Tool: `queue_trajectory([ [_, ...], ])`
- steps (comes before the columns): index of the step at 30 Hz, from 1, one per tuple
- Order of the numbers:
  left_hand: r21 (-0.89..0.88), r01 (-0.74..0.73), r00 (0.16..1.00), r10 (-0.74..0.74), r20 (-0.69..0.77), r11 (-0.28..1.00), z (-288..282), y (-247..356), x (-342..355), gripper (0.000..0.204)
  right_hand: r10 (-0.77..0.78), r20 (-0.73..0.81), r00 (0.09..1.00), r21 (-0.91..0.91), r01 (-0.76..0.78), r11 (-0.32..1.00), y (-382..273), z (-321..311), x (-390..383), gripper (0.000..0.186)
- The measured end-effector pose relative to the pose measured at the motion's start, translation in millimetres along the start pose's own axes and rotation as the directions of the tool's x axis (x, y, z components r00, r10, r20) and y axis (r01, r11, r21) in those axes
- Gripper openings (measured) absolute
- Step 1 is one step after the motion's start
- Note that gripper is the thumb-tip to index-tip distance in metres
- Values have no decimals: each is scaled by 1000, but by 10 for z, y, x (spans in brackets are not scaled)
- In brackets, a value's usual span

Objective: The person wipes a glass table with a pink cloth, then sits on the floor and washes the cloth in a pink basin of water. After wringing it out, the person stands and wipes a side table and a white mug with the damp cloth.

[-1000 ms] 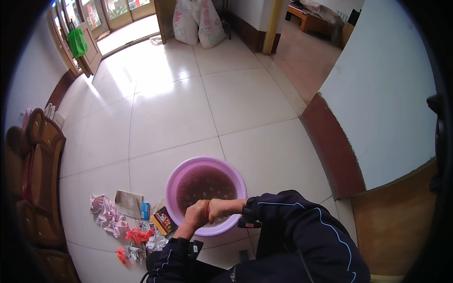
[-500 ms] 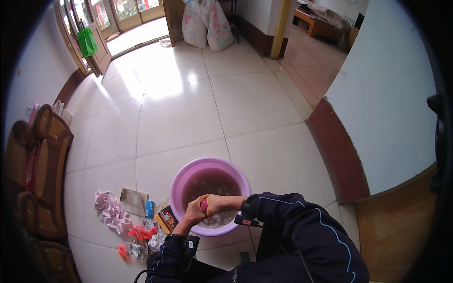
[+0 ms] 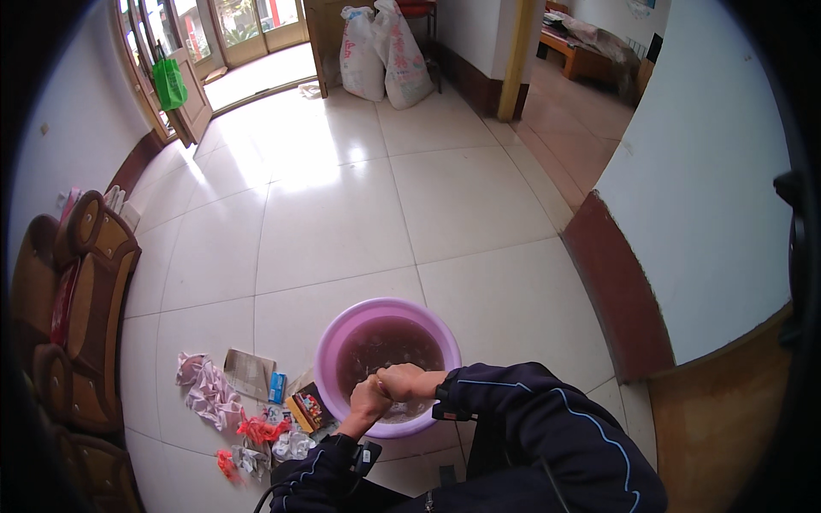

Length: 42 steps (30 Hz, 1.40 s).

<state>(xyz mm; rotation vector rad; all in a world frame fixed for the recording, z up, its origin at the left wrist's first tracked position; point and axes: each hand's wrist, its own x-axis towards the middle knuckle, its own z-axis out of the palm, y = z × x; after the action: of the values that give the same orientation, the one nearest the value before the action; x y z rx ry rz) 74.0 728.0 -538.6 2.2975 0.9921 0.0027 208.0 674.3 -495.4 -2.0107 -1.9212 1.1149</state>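
left hand [image 3: 370, 400] and right hand [image 3: 404, 380] are touching over the near half of a pink-purple basin [image 3: 326, 355], both closing into fists; whatever they may be gripping is hiding inside, no way of telling. basin is sitting on pale floor tiles [image 3: 338, 231], holding murky dark water [image 3: 389, 339]. crumpled pale pink material [image 3: 211, 395] and a small yellow-edged box [image 3: 305, 412] are lying to its left. handling, by my reckoning: the filled basin is likely weighing heavy, its wall flexing, water sloshing, wet surfaces slipping; opposite sides of the rim are looking best for holding.
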Motion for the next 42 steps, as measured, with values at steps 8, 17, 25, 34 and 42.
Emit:
queue_trajectory([
  [8, -52, 127, 992, -126, 13, 991, 57, -11, -27, 18, -201, -91, 975, -221, 177, 959, 151, 214, 160, 21],
  [17, -136, 202, 979, -205, -8, 970, 100, -31, 0, 21, -450, -207, 869, -398, 345, 850, 307, 271, 271, 16],
  [25, -316, 197, 971, -230, -70, 928, -9, 111, 7, 22, -579, -321, 750, -468, 406, 785, 341, 153, 296, 15],
  [34, -547, 234, 952, -303, -37, 804, -157, 279, 23, 24, -608, -417, 676, -413, 455, 789, 287, -112, 167, 18],
  [42, -712, 355, 910, -399, 114, 606, -539, 601, -292, 34, -535, -471, 702, -280, 456, 845, -26, -261, -124, 14],
])
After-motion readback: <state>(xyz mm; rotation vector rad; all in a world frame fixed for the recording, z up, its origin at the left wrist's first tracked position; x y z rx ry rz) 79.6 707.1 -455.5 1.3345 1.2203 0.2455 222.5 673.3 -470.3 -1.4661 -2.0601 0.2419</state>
